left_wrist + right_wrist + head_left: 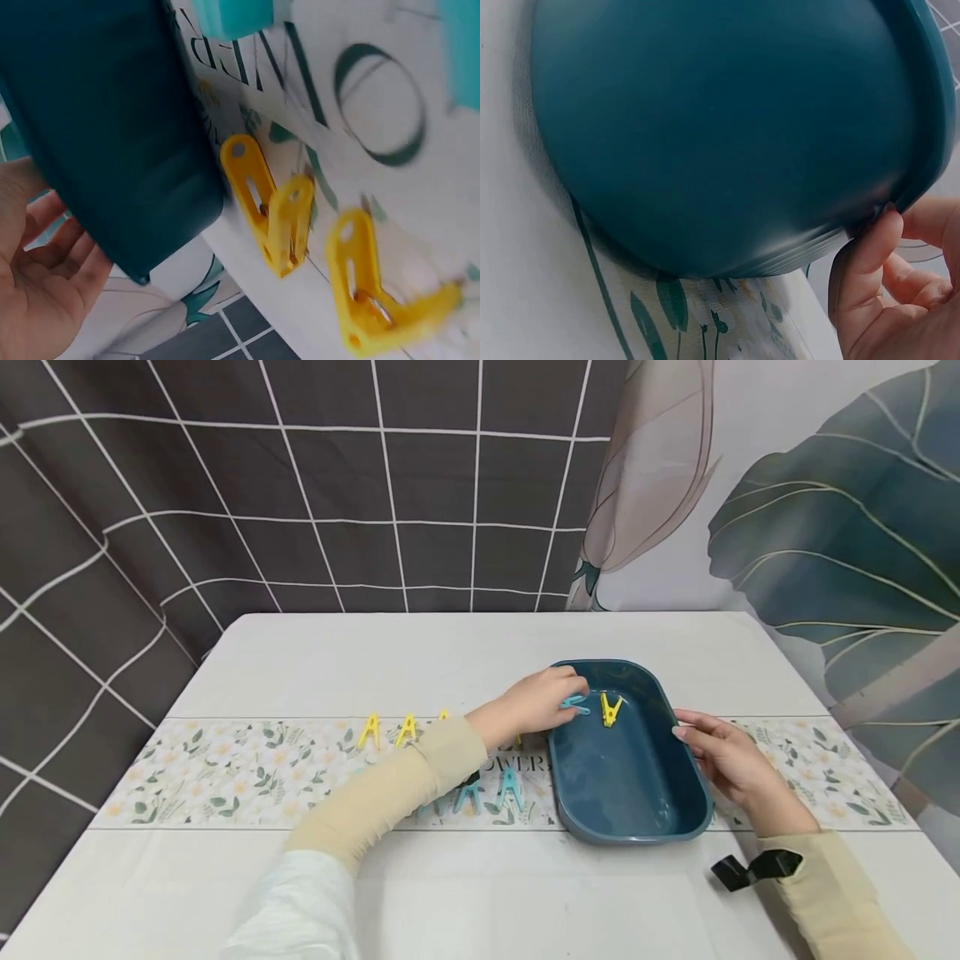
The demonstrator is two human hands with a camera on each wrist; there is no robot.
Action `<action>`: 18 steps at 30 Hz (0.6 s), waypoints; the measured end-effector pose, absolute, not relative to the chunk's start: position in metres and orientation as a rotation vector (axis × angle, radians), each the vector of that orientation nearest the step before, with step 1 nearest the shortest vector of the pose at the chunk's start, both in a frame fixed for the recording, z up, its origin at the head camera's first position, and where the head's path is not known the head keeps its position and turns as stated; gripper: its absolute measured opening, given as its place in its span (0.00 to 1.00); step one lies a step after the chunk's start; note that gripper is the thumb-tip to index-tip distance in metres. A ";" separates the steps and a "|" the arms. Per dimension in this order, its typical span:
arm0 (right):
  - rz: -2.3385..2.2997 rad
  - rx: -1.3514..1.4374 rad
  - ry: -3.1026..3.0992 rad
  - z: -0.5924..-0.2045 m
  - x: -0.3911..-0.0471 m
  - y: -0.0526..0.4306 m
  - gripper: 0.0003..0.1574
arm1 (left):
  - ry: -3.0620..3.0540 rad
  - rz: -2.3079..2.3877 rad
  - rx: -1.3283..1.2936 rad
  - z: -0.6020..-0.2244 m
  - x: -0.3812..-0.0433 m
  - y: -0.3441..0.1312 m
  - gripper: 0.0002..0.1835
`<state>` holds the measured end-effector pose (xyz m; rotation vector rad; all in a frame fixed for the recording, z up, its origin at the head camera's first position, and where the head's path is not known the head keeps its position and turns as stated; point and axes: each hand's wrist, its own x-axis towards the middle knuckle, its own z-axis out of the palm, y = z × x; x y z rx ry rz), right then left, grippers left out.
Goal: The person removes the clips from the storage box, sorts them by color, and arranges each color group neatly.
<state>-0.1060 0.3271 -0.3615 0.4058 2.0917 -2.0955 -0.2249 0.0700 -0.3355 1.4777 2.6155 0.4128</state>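
My left hand [542,700] reaches over the far left rim of a dark blue plastic basin [622,777] and holds a light blue clothespin [577,705] between fingers and thumb. Inside the basin, close to that clothespin, lies a yellow clothespin [610,711]. At the basin's right side my right hand [726,756] pinches the rim between thumb and fingers, as the right wrist view also shows. In the left wrist view the basin wall partly covers the fingers of my left hand [45,262].
Left of the basin, yellow clothespins [406,729] stand in a row, with light blue clothespins [509,787] nearer to me; my left arm hides some. A white cloth with a floral band covers the table [525,893]. Behind it hangs a dark grid-patterned curtain [322,468].
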 end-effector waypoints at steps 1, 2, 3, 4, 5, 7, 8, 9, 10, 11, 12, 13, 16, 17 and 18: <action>-2.093 0.408 2.093 -0.362 -0.106 0.327 0.10 | 2.619 0.413 1.464 -0.338 -0.226 0.073 0.17; -2.093 0.408 2.092 -0.362 -0.106 0.327 0.10 | 2.626 0.405 1.448 -0.340 -0.226 0.076 0.18; -2.093 0.411 2.090 -0.361 -0.106 0.327 0.10 | 2.637 0.389 1.430 -0.342 -0.227 0.079 0.18; -2.090 0.412 2.090 -0.361 -0.106 0.327 0.10 | 2.647 0.374 1.415 -0.343 -0.228 0.082 0.18; -2.088 0.413 2.090 -0.361 -0.106 0.327 0.10 | 2.658 0.367 1.399 -0.345 -0.228 0.084 0.17; -2.087 0.415 2.093 -0.361 -0.106 0.327 0.10 | 2.681 0.374 1.357 -0.348 -0.229 0.089 0.17; -2.090 0.413 2.090 -0.361 -0.106 0.327 0.10 | 2.697 0.379 1.331 -0.349 -0.230 0.091 0.16; -2.090 0.414 2.090 -0.361 -0.106 0.327 0.10 | 2.715 0.384 1.303 -0.350 -0.230 0.094 0.16; -2.090 0.416 2.089 -0.361 -0.106 0.327 0.10 | 2.734 0.391 1.273 -0.351 -0.229 0.096 0.16; -2.091 0.416 2.088 -0.361 -0.106 0.327 0.10 | 2.756 0.383 1.247 -0.351 -0.228 0.099 0.15; -2.090 0.415 2.087 -0.361 -0.107 0.328 0.10 | 2.782 0.361 1.224 -0.352 -0.227 0.101 0.15; -2.088 0.414 2.087 -0.361 -0.107 0.328 0.10 | 2.808 0.323 1.203 -0.353 -0.226 0.103 0.16; -2.084 0.417 2.077 -0.361 -0.107 0.328 0.10 | 2.874 0.183 1.142 -0.355 -0.223 0.109 0.17; -2.082 0.420 2.077 -0.361 -0.107 0.329 0.10 | 2.886 0.127 1.135 -0.356 -0.222 0.111 0.17; -2.083 0.425 2.075 -0.361 -0.107 0.329 0.10 | 2.894 0.080 1.132 -0.356 -0.221 0.113 0.17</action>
